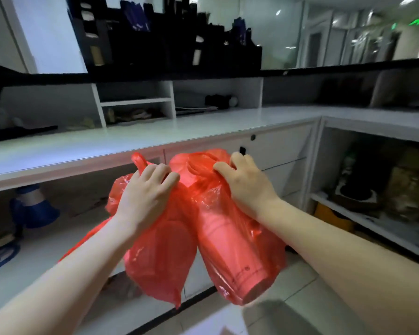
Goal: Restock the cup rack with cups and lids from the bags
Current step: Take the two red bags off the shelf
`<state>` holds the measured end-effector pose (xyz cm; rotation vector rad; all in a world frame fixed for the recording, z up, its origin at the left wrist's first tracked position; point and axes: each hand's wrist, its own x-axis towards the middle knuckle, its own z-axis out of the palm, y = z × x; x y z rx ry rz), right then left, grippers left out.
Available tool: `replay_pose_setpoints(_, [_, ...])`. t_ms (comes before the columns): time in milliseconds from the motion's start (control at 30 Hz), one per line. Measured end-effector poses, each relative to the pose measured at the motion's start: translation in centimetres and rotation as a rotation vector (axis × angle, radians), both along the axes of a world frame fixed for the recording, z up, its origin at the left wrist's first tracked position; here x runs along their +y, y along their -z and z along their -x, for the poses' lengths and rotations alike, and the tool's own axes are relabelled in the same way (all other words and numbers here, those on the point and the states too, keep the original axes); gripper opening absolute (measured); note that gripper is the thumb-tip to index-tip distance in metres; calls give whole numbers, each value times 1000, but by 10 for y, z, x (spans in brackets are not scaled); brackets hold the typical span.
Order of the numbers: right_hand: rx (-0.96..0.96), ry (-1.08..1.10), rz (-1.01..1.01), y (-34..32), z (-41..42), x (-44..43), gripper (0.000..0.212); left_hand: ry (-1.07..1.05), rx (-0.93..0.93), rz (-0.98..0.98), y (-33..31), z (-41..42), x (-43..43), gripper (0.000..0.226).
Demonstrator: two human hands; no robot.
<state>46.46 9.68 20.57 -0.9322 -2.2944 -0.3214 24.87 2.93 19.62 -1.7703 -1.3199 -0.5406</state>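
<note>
Clenched on bunched necks, left hand (143,189) holds the lid bag (160,257), right hand (247,187) the cup bag (230,250), both hanging before the front edge of the white counter (203,131); carrying step, next likely setting them down

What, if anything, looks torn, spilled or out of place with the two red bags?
Nothing stands out. The left hand grips the left red bag, the right hand the right red bag with the cup stack inside. No tear or spill shows.
</note>
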Motion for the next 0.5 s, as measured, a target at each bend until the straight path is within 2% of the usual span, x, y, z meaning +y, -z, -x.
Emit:
replay_pose_setpoints(200, [105,122,-113,-66,-81,23,32,141,-124,-80,-64,-68,57,28])
replay_pose_setpoints(300, [79,146,-156,-96,-95,50,33,166,-180,-112,-84,-94,92,26])
replay_pose_setpoints(500, [62,179,-216,-157,-102,124,30,187,-153,-140,-143,-103,185,22])
